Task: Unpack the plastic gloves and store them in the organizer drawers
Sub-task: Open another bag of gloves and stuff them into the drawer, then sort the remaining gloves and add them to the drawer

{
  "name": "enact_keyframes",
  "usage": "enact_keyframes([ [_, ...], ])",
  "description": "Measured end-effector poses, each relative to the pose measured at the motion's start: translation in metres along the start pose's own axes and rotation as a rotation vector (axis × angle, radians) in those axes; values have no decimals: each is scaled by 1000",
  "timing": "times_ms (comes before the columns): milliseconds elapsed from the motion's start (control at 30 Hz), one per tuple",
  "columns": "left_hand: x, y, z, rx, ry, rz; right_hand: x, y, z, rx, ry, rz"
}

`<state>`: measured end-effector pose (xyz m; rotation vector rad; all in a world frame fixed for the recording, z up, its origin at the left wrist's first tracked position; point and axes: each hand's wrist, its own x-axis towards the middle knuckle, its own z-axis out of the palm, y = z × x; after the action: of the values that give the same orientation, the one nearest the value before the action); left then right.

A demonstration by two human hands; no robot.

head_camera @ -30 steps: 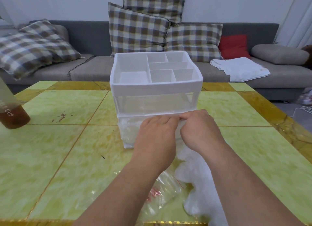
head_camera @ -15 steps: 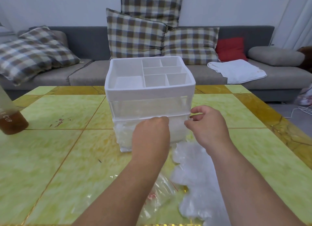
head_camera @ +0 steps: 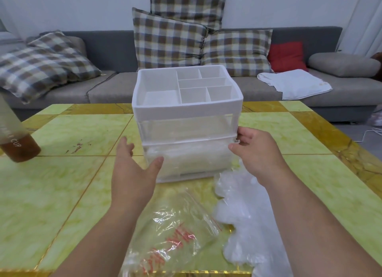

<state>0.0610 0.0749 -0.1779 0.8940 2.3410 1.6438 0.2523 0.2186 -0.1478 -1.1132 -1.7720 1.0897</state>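
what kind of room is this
Most likely a home living room: a grey sofa with checked cushions stands behind the yellow-green tiled table that bears the organizer.

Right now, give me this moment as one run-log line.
left hand: open, thumb at lower drawer front | right hand: open, at its right corner | stored gloves inside | loose gloves, bag on table
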Motion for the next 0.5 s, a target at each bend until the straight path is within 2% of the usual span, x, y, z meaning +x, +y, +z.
enact_keyframes([
  [67, 5, 1, 3, -86, -90, 43, 1, 2, 1, 8, 15, -13],
  [300, 13, 0, 4, -37, 19, 36, 2, 6, 10, -85, 85, -78],
  [500, 4, 6, -7, -11, -18, 7, -11, 0, 4, -133, 65, -19],
])
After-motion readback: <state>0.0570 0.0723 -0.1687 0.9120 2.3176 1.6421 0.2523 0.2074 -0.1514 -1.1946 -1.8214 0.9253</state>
